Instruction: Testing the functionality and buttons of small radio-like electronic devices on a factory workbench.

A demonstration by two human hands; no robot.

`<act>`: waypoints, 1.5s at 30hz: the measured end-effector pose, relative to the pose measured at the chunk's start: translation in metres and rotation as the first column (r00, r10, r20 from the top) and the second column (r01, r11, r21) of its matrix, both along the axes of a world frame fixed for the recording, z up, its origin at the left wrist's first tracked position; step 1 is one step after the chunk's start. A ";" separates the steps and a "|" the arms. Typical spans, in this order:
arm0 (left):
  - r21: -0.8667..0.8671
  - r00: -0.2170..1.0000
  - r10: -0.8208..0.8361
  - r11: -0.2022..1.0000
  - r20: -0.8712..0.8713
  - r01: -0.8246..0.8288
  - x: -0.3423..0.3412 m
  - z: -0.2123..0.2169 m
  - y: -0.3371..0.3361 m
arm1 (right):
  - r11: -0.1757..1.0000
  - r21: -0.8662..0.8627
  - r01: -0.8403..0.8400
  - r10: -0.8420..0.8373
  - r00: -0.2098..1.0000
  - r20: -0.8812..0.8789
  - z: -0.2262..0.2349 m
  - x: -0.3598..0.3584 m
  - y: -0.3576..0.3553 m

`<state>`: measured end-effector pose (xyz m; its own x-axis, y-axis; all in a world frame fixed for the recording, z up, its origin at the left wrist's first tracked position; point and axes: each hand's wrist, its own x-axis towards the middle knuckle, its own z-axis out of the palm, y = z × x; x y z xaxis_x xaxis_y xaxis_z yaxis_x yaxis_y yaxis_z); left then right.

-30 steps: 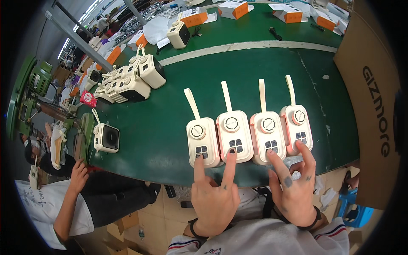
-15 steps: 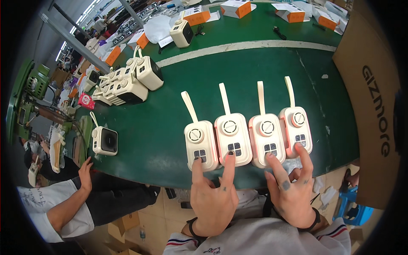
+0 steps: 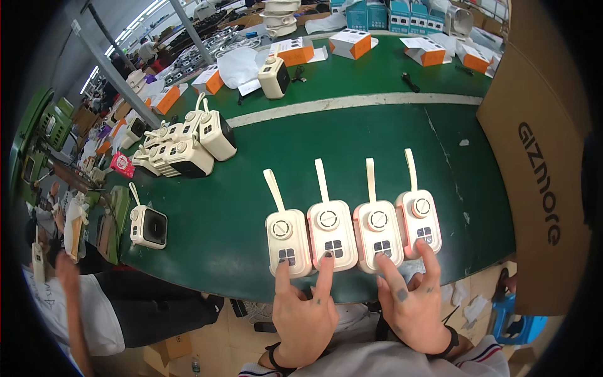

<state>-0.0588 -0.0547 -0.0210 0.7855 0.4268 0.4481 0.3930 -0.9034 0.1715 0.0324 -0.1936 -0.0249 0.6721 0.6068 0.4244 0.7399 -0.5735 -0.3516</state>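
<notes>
Several small cream and pink box-shaped devices with strap handles lie in a row at the near edge of the green table (image 3: 352, 135). My left hand (image 3: 304, 311) has two fingers spread onto the button pads of the leftmost cream device (image 3: 287, 242) and the one beside it (image 3: 331, 234). My right hand (image 3: 414, 301) does the same on the third device (image 3: 378, 234) and the pink rightmost device (image 3: 419, 221). Neither hand grips anything; fingertips only press on the buttons.
A lone cream device (image 3: 147, 225) stands at the table's left edge, and a cluster of the same devices (image 3: 185, 147) sits further back. Orange and white cartons (image 3: 352, 43) lie across the far side. A large cardboard box (image 3: 543, 163) stands at right. Another person (image 3: 63, 295) sits at lower left.
The view has shifted slightly so the row of devices sits a little differently in frame. My fingers stay pressed on the same four button pads.
</notes>
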 end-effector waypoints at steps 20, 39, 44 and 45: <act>-0.014 1.000 -0.027 1.000 0.004 0.027 0.000 -0.003 0.000 | 0.999 0.038 -0.021 0.020 0.999 0.027 0.006 0.002 0.003; -0.169 0.821 -0.569 0.815 -0.055 0.554 0.041 0.036 0.089 | 0.777 -0.348 -0.524 0.574 0.817 0.052 0.052 0.104 0.020; -0.141 0.821 -0.570 0.812 0.022 0.567 0.052 0.028 0.098 | 0.769 -0.384 -0.511 0.561 0.828 0.022 0.051 0.110 0.028; -0.156 0.820 -0.572 0.808 0.026 0.568 0.054 0.029 0.099 | 0.766 -0.384 -0.515 0.562 0.827 0.012 0.052 0.113 0.029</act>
<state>-0.0051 0.0446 0.0082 0.9173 -0.0408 0.3961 -0.1796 -0.9302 0.3200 0.1453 -0.1648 0.0274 0.1473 0.9749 0.1672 0.9866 -0.1327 -0.0954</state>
